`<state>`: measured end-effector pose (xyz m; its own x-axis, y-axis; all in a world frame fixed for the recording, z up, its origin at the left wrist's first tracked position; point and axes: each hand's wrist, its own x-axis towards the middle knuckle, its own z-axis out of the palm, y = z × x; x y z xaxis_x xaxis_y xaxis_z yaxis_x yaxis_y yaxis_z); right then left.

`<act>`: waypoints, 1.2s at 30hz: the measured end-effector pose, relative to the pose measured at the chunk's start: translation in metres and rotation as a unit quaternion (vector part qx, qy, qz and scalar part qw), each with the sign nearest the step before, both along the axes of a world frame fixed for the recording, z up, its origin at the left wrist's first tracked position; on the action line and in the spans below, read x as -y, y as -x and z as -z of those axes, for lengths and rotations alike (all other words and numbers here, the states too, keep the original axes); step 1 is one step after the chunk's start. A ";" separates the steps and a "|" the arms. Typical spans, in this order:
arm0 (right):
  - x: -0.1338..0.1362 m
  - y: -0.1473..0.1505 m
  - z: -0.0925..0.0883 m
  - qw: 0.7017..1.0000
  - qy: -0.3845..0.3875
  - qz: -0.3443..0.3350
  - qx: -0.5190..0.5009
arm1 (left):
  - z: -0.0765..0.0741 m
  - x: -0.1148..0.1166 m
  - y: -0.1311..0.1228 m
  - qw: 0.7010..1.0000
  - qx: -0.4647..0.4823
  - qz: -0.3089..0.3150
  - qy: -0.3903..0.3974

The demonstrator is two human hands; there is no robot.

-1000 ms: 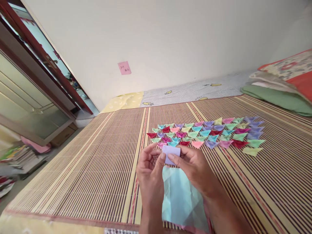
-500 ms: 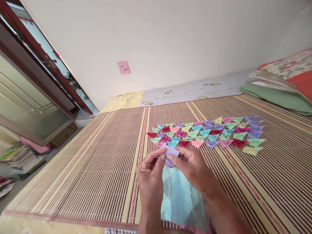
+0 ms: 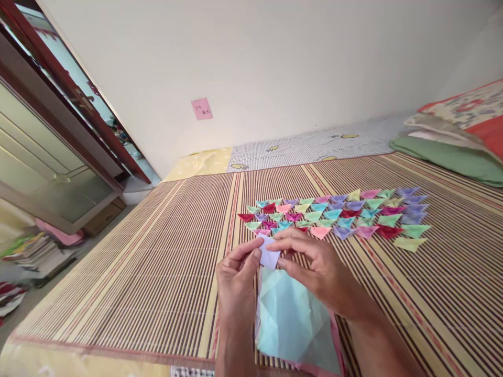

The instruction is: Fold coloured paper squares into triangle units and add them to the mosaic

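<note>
Between both hands is a small folded piece of lavender paper [image 3: 269,257]. My left hand [image 3: 238,272] pinches its left edge between thumb and forefinger. My right hand [image 3: 314,262] is at the paper's right side, its forefinger on the face and its thumb at the lower right edge. Below the hands lies a stack of creased paper sheets [image 3: 293,319], light blue on top with pink edges showing. Just beyond the hands, several rows of small folded paper boats [image 3: 331,213] in many colours lie on the striped mat; my right hand hides some of them.
The striped bamboo mat [image 3: 157,272] covers the bed. A pillow and folded green cloth [image 3: 444,157] are piled at the back right. A pink note [image 3: 201,108] is on the wall. At left stand a glass-panelled door [image 3: 51,162] and a stack of books [image 3: 33,248].
The lavender paper has turned and tilted in my hands. My right forefinger has come round onto its face, and the right thumb has shifted to the lower edge.
</note>
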<state>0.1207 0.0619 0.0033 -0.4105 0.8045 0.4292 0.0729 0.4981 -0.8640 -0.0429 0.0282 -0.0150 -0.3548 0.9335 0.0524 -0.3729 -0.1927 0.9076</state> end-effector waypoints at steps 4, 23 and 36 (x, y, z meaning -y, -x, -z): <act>-0.002 -0.001 -0.001 0.999 0.009 0.023 -0.019 | -0.002 0.002 0.005 0.998 -0.009 0.063 0.002; 0.000 0.002 -0.003 0.999 -0.009 0.046 -0.013 | -0.004 0.001 0.000 0.982 -0.155 0.082 -0.073; 0.002 0.009 0.002 0.995 0.021 0.076 -0.060 | -0.010 0.007 -0.014 0.988 -0.148 0.010 -0.032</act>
